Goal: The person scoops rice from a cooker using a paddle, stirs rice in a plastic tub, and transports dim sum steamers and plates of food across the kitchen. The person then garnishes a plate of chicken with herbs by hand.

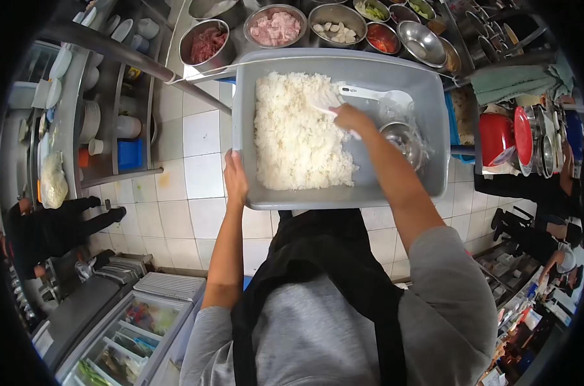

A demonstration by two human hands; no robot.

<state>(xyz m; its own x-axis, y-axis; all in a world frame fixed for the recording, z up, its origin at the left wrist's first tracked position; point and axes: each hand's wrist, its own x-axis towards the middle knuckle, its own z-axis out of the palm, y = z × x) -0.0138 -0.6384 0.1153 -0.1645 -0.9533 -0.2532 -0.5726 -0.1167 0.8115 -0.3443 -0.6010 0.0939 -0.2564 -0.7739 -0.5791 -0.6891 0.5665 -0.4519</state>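
A large grey plastic tub [343,199] sits before me, its left part filled with a broad layer of white cooked rice [298,145]. My left hand [236,178] grips the tub's left wall near the front corner. Over the rice's right side, my right hand [354,120] is closed around a white rice paddle [326,104], whose head touches the rice. A second white paddle [368,93] lies in the tub's bare right part, beside a metal bowl [402,143] and some clear plastic.
Beyond the tub stand metal bowls of red meat [204,46], pink meat [274,28] and garlic-like white pieces [336,32]. A glass-topped fridge [134,328] is at lower left, shelves [118,83] at left. Red containers [498,139] stand right. Other people [543,238] are at both sides.
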